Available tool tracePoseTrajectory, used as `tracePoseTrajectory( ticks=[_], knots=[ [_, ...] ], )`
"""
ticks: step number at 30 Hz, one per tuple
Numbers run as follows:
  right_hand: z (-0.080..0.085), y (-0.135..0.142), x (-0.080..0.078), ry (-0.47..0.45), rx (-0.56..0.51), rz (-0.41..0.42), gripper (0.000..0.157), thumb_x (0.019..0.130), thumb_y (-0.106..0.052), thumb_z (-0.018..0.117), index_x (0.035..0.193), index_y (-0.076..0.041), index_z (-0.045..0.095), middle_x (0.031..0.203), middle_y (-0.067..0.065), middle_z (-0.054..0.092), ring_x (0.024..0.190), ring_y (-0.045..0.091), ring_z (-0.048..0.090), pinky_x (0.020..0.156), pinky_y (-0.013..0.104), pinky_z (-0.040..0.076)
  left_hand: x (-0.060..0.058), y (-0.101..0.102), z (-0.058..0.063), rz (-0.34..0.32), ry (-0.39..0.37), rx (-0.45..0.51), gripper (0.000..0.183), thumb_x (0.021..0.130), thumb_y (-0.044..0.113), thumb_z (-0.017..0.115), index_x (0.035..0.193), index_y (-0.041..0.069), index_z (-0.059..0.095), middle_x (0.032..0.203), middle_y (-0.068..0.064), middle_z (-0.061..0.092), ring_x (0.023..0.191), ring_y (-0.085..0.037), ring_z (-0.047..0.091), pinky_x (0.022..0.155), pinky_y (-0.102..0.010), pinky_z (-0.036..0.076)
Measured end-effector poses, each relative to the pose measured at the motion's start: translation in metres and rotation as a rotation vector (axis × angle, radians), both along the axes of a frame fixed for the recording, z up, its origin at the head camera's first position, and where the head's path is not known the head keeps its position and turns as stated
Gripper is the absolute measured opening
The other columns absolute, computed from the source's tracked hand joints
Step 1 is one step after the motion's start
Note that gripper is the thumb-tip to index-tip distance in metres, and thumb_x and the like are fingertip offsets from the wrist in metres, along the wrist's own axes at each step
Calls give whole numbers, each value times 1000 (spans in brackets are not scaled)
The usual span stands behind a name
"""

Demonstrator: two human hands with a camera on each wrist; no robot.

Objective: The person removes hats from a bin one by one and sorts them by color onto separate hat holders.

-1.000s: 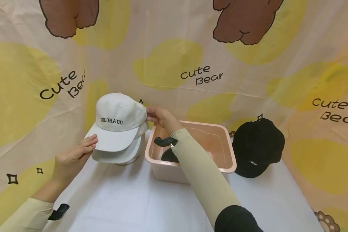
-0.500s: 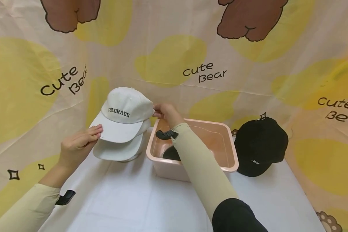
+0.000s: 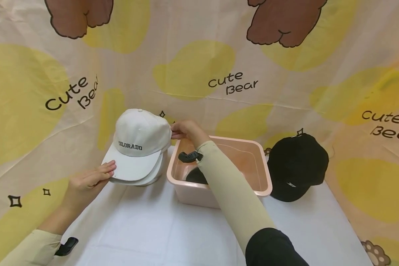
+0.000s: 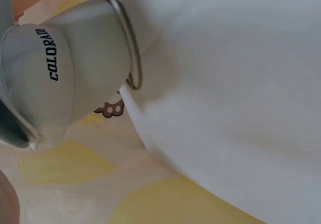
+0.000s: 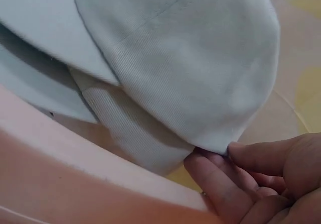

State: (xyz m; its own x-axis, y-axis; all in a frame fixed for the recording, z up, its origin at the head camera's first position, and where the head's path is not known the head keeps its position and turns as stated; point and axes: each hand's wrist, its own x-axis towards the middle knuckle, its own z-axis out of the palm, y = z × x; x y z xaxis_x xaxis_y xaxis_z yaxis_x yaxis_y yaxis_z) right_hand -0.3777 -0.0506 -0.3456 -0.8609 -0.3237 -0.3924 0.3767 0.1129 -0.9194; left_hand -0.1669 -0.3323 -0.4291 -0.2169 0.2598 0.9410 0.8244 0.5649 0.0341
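A white baseball cap [image 3: 141, 133] lettered COLORADO sits over another white cap [image 3: 154, 175], whose brim edge peeks out underneath. My left hand [image 3: 89, 181] grips the upper cap's brim at its left edge. On the opposite side, my right hand [image 3: 189, 131] holds the cap's back edge. In the right wrist view the right thumb and fingers [image 5: 256, 156] pinch the lower corner of the fabric, with the under cap just below. The left wrist view shows COLORADO lettering above a pale rounded stand [image 4: 98, 48] with a metal ring at its base.
A pink plastic basin [image 3: 269, 184] stands right of the caps, beneath my right forearm, with a dark thing [image 3: 197, 175] inside. A black cap [image 3: 297, 162] rests right of the basin. White cloth [image 3: 146, 225] covers the table; a printed bear curtain [image 3: 193, 55] hangs behind.
Both hands first raised the upper cap and shifted it right, then brought it down. Its brim now hides more of the lower cap's brim. The basin and black cap stayed put.
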Motion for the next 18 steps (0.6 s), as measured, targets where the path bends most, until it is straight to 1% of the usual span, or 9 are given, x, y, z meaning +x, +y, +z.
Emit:
tracePoseTrajectory(
  ticks=[3, 6, 10, 13, 15, 18],
  knots=[
    [2, -3, 1, 15, 2, -6, 20, 98, 1, 65, 114, 11, 70, 78, 15, 70, 67, 23, 72, 88, 37, 64, 2, -6, -8, 22, -34, -26, 37, 101, 27, 68, 82, -4, 79, 92, -19, 78, 110, -8, 71, 99, -13, 53],
    [4, -4, 0, 27, -1, -12, 19, 99, -5, 67, 110, 11, 71, 88, 19, 73, 68, 24, 72, 86, 38, 65, 2, -9, -9, 20, -52, -40, 37, 101, 26, 67, 84, -4, 79, 93, -19, 78, 111, -9, 71, 99, -13, 53],
    [3, -7, -1, 63, 24, 1, 23, 99, -15, 70, 106, 7, 73, 98, 20, 75, 72, 24, 74, 81, 35, 66, 2, -6, -2, 19, -31, -28, 37, 102, 25, 67, 86, -6, 79, 94, -21, 77, 112, -11, 71, 100, -15, 53],
    [0, -9, -1, 118, 26, 4, 20, 96, -11, 72, 105, 7, 74, 97, 20, 76, 78, 25, 76, 76, 34, 67, 2, 1, 6, -5, -13, 9, 37, 101, 22, 67, 86, -10, 78, 93, -25, 76, 112, -12, 72, 100, -16, 54],
    [-2, -10, -1, 161, 5, -22, 16, 95, -5, 71, 104, 7, 75, 94, 20, 76, 79, 25, 76, 74, 34, 67, 2, 5, 11, -18, -19, 37, 38, 101, 21, 68, 86, -12, 77, 93, -28, 75, 112, -11, 71, 100, -16, 54],
    [-4, -14, 0, 227, -15, -106, 12, 92, 2, 71, 100, 9, 75, 88, 19, 75, 74, 26, 74, 73, 38, 67, 0, 9, 15, -28, -42, 65, 39, 101, 21, 68, 85, -14, 77, 92, -30, 74, 111, -10, 71, 99, -16, 54]
  ],
)
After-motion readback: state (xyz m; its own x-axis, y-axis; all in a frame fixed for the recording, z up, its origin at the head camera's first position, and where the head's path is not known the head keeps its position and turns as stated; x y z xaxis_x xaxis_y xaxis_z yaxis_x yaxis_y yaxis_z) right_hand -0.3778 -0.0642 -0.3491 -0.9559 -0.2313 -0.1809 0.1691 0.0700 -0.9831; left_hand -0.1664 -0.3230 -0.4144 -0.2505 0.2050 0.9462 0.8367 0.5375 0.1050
